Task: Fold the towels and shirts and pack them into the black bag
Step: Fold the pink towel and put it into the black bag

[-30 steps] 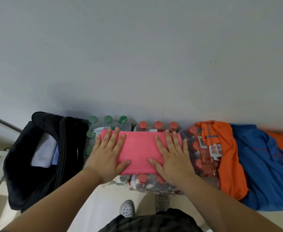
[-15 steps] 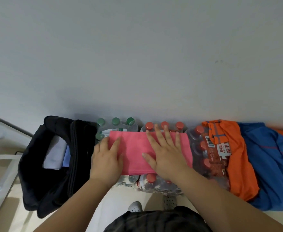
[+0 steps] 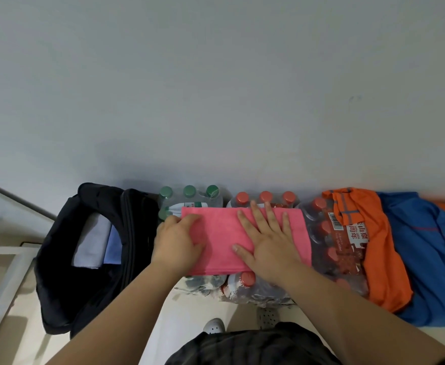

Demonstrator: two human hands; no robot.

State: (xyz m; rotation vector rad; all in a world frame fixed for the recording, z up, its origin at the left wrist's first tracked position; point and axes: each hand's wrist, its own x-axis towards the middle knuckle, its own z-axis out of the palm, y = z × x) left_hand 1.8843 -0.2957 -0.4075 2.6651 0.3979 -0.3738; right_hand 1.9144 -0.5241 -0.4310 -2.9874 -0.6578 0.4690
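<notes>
Atop shrink-wrapped bottle packs [image 3: 329, 248], the right hand [image 3: 268, 241] presses flat on a fuzzy rectangular pink towel [image 3: 221, 233]; the left hand [image 3: 176, 241] grips its edge.

The place looks like a plain room in a home or lodging rather than a workplace. A bare grey-white wall [image 3: 216, 88] meets a pale, glossy floor [image 3: 179, 306], and a green-capped pack [image 3: 189, 197] and red-capped packs [image 3: 332, 248] of shrink-wrapped bottled water stand against the wall. The packs' tops serve as a makeshift surface, with a pink towel [image 3: 221, 241] flat across the middle, an orange shirt [image 3: 382, 259] draped over the right end with a blue shirt [image 3: 432, 259] just beside it, and a black bag [image 3: 58, 272] open at the left end. The person wears perforated clogs [image 3: 214, 325].
</notes>
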